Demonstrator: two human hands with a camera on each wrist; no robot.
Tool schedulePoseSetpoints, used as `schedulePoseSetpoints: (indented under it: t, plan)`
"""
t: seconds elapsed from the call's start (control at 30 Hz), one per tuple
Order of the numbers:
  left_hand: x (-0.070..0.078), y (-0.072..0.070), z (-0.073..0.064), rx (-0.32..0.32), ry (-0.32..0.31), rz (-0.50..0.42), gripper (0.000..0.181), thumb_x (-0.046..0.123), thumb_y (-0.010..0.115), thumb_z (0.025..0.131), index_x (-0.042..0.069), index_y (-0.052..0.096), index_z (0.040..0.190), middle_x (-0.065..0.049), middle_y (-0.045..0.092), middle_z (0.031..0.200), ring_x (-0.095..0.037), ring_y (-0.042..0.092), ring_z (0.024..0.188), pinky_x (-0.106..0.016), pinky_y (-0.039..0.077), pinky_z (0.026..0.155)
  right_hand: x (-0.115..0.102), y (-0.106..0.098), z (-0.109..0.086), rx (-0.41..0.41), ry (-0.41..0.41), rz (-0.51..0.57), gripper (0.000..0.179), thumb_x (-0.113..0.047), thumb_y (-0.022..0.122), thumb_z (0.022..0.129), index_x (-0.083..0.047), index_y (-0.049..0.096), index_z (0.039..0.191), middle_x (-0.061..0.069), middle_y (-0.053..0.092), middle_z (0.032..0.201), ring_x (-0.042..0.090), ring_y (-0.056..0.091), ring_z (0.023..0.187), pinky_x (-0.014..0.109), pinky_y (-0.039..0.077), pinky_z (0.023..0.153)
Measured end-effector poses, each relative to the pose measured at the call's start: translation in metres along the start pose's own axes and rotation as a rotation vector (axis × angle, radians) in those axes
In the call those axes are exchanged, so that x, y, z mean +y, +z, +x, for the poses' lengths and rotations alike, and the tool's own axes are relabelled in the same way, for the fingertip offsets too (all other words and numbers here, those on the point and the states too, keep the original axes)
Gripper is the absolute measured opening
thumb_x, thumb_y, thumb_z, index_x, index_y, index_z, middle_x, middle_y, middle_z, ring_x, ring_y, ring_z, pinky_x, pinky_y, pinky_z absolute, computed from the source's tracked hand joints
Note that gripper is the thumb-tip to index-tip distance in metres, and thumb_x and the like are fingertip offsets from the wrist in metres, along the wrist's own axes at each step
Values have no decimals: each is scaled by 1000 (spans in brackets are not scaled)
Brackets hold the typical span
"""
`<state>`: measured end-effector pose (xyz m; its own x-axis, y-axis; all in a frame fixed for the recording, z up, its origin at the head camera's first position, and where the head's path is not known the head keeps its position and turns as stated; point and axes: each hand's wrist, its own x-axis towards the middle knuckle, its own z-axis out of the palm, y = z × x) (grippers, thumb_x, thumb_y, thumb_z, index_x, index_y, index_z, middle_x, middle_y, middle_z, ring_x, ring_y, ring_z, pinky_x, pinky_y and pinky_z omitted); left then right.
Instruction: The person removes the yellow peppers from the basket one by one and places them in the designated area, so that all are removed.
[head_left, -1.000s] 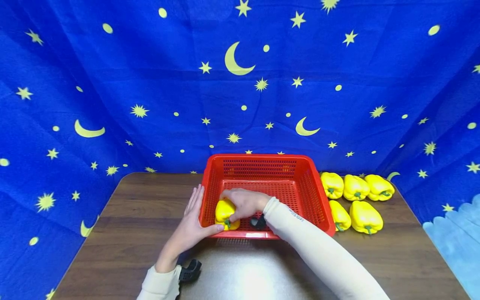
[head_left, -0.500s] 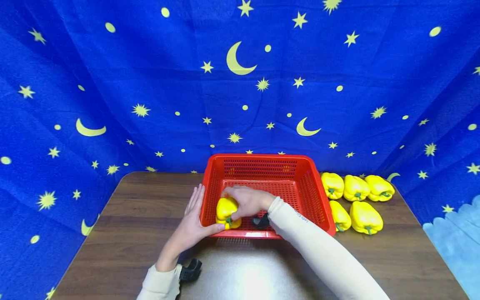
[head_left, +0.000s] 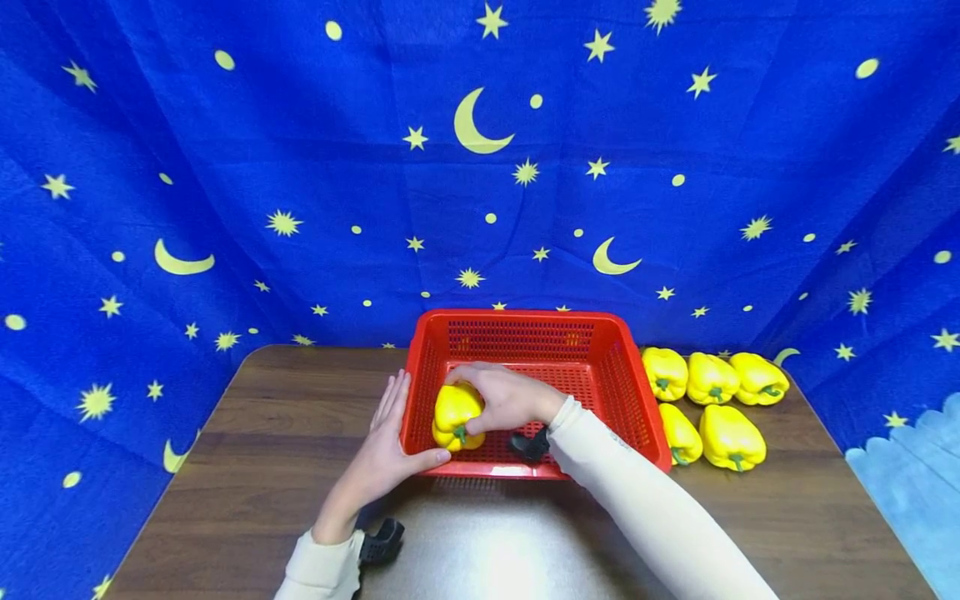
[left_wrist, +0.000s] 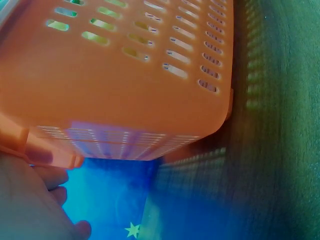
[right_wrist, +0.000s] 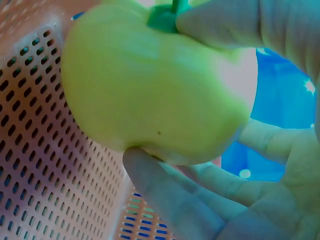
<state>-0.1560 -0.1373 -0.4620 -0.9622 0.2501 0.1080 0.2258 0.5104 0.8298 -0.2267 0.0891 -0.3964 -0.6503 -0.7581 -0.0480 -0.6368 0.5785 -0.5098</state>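
My right hand (head_left: 510, 398) grips a yellow bell pepper (head_left: 454, 410) inside the front left corner of the red basket (head_left: 525, 472). Its thumb presses beside the green stem (right_wrist: 164, 19), and the fingers (right_wrist: 170, 192) reach around the opposite end in the right wrist view. Whether the pepper touches the basket floor cannot be told. Against the basket's left side lies my left hand (head_left: 386, 446), its fingers straight along the outer wall and its thumb over the front rim. The left wrist view shows that basket's wall (left_wrist: 115, 95) close up, with part of the hand at the lower left.
Several yellow bell peppers (head_left: 733, 437) lie in two rows on the wooden table (head_left: 300, 417), right of the basket. A blue curtain (head_left: 375, 183) with stars and moons hangs behind and at both sides. Each wrist wears a black strap device (head_left: 381, 542).
The right hand has shifted slightly up and to the right, and the bell pepper in it has risen a little in the view. The left hand and basket have stayed put.
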Motion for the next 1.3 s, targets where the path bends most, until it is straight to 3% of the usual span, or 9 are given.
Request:
schedulePoseSetpoints:
  t: [0.6, 0.83, 1.3]
  plan:
    - [-1, -2, -1, 3, -4, -2, 122, 52, 83, 76, 17, 5, 163, -5, 2, 169, -32, -5, 154, -70, 17, 112, -1, -9, -33, 201, 61, 40, 66, -28, 78, 74, -13, 57, 135, -1, 59, 110, 15, 56, 94, 31, 51, 78]
    - [-2, 0, -1, 23, 39, 21, 124, 46, 86, 73, 11, 8, 163, -9, 3, 169, -34, -3, 154, -70, 12, 114, -1, -9, -47, 267, 117, 41, 67, -29, 80, 73, -12, 58, 134, 1, 61, 113, 15, 57, 96, 33, 51, 80]
    - [-1, 0, -1, 14, -4, 14, 124, 48, 86, 74, 17, 5, 163, -6, 2, 170, -34, -3, 154, -71, 15, 112, 3, -12, -76, 359, 182, 48, 68, -27, 83, 71, -16, 58, 134, -1, 60, 116, 15, 57, 100, 36, 52, 84]
